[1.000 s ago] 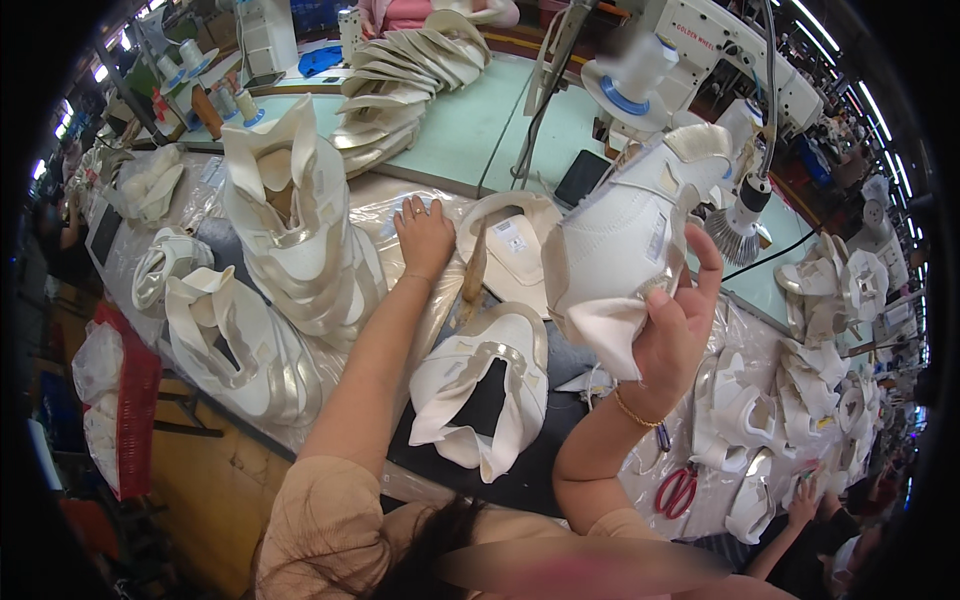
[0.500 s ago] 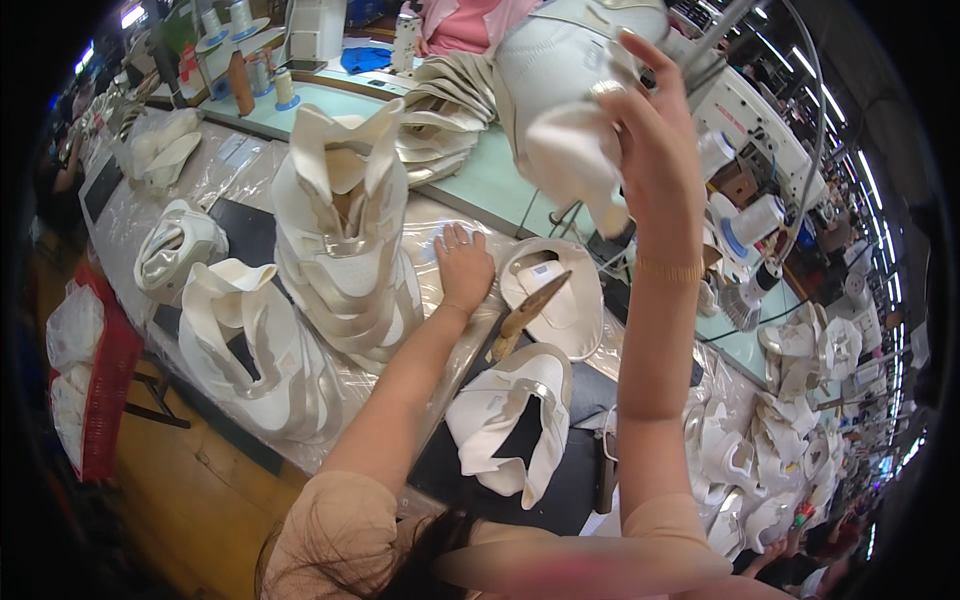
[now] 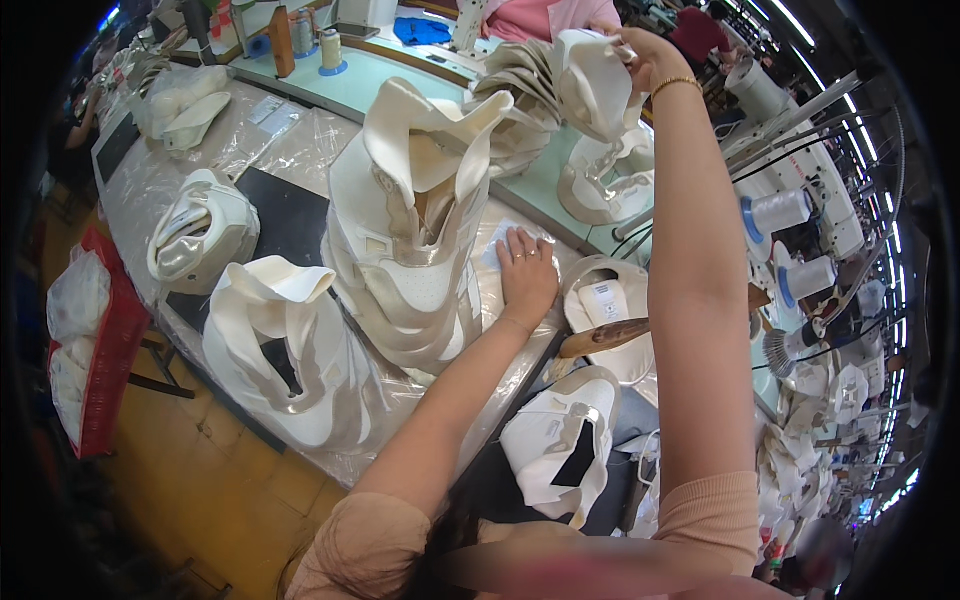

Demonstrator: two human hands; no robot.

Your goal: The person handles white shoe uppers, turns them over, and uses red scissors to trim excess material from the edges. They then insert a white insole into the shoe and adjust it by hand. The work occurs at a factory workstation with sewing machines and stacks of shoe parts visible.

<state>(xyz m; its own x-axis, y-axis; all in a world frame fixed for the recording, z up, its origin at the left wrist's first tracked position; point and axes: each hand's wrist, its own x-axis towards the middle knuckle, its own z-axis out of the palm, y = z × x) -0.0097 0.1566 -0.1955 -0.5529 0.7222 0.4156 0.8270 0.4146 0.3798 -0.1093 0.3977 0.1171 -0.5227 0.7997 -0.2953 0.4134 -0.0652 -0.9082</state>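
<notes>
Far out over the pale green bench, my right hand (image 3: 652, 62) is closed on a white shoe upper (image 3: 592, 88), holding it raised. Below it another upper with beige trim (image 3: 602, 196) rests on the bench. My left hand (image 3: 530, 278) lies flat, fingers apart, on the plastic-covered table, just right of a tall stack of nested uppers (image 3: 405, 270). Beside that hand a pointed wooden stick (image 3: 605, 338) lies across an upper with a white label (image 3: 635, 360). Closer to me sits a single upper (image 3: 530, 435) on a black surface.
A second stack of uppers (image 3: 285, 380) and a folded upper (image 3: 205, 235) stand at the left. A red crate (image 3: 105, 350) holds bagged pieces. Thread cones (image 3: 780, 212) and a sewing machine (image 3: 800, 180) are at the right. Across the bench is a person in pink (image 3: 540, 18).
My right hand has reached farther away with the upper. Another upper now shows on the green bench below it. My left hand stays flat on the table while the view has shifted.
</notes>
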